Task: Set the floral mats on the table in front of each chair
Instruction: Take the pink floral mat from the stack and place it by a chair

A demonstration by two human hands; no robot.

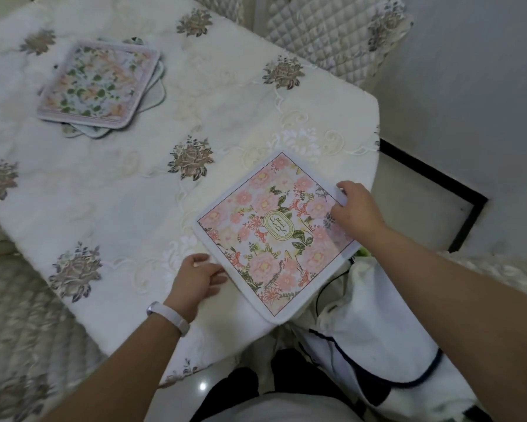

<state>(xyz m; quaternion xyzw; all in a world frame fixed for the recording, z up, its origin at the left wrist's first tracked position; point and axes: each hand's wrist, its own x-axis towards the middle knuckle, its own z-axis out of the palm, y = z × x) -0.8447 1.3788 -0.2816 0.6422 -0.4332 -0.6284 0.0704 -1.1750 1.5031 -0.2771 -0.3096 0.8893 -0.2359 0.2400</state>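
Floral mat (pixel 275 236), pink with a green oval label at its middle, lies turned cornerwise at the near edge of the table (pixel 109 190), one corner hanging past the edge. The right hand (pixel 358 210) pinches the mat's far right corner, fingers curled over the white border. The left hand (pixel 195 278) lies loosely open, fingertips touching the mat's left border without closing on it. A stack of mats (pixel 100 85) sits well apart on the embroidered tablecloth.
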